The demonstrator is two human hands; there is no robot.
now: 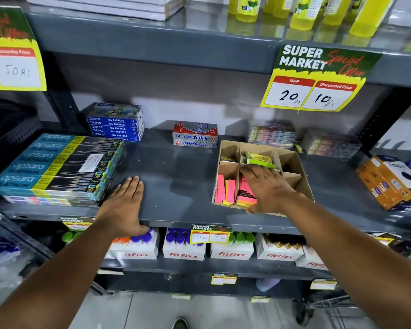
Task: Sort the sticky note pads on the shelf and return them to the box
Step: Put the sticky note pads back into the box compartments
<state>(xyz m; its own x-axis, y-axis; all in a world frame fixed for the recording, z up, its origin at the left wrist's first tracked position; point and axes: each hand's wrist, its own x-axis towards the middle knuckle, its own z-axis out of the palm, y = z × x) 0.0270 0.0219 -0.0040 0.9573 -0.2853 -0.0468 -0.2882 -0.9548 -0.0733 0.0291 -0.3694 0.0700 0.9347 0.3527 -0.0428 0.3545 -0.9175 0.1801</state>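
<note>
The right hand [265, 186] reaches into the divided cardboard box [301, 184], fingers spread loosely over the pink sticky note pads [246, 193] and gripping nothing visible, the green pad [259, 159] just beyond its fingertips, while the left hand [125, 203] rests flat, well left of the box.

Left hand [126, 205] lies flat; right hand [268, 186] reaches forward, palm down.
</note>
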